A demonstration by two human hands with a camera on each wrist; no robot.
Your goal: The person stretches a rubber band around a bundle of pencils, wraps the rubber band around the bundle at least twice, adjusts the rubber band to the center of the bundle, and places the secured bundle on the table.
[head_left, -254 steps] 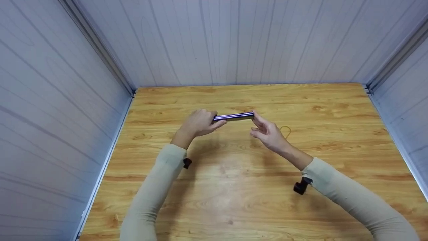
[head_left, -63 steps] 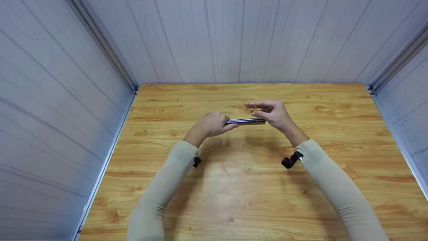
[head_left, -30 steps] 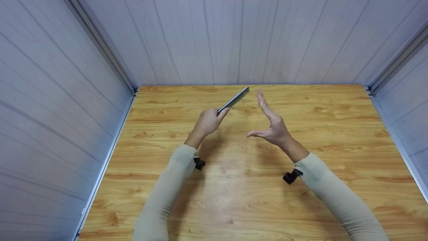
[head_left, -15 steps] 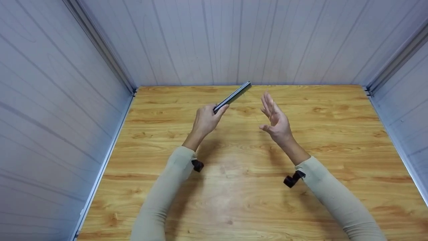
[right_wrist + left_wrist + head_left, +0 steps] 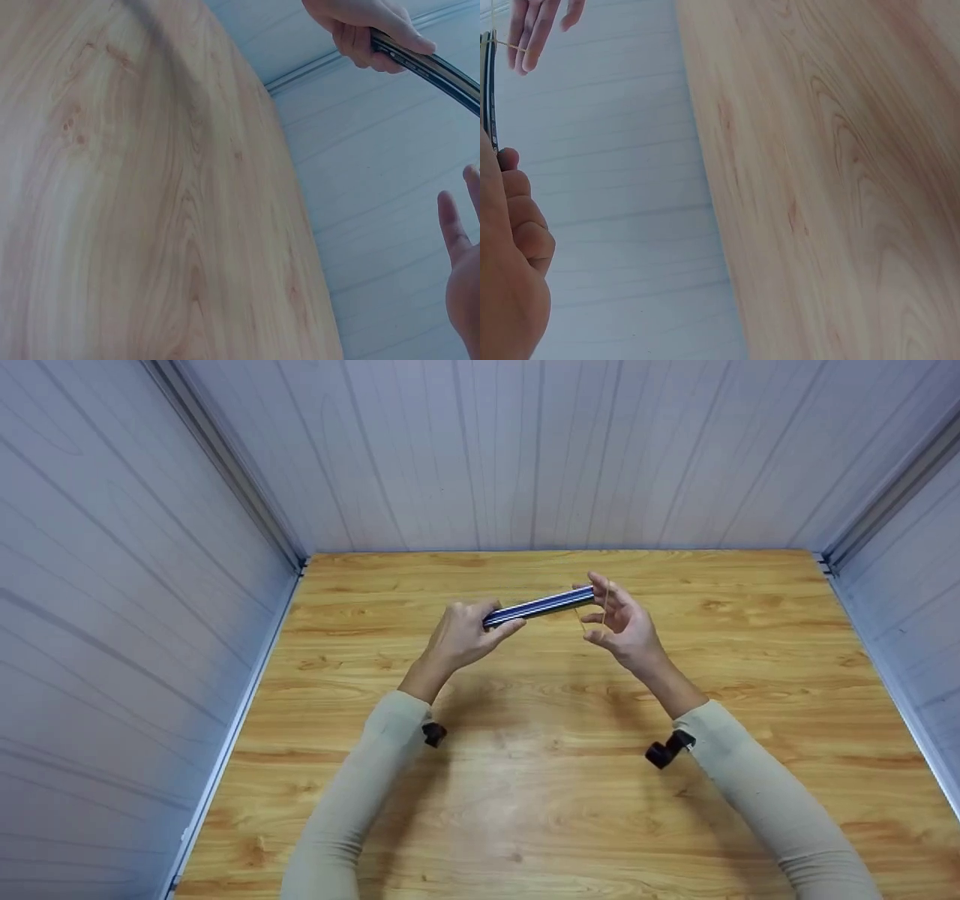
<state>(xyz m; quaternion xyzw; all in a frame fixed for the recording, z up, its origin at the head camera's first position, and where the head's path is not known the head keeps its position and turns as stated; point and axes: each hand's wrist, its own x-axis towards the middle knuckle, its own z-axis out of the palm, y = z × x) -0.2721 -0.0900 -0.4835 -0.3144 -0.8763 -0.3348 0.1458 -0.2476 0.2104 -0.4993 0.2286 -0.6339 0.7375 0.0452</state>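
My left hand grips one end of a slim bundle of dark, shiny pencil-like sticks, held above the table. The bundle points right and slightly away. At its far end is my right hand, fingers spread and thumb apart. A thin yellow rubber band stretches over the right fingers, and another strand drops below the bundle's tip. In the left wrist view the band runs from the sticks to the right fingers. The right wrist view shows the left hand curled round the bundle.
The wood-grain table lies under both hands. Pale panel walls stand behind it and on both sides. A black wrist camera hangs from the right sleeve, another from the left.
The rubber band, on the table at first, is now on my right hand. In the last half second the bundle's tip has swung down and right to the right fingers.
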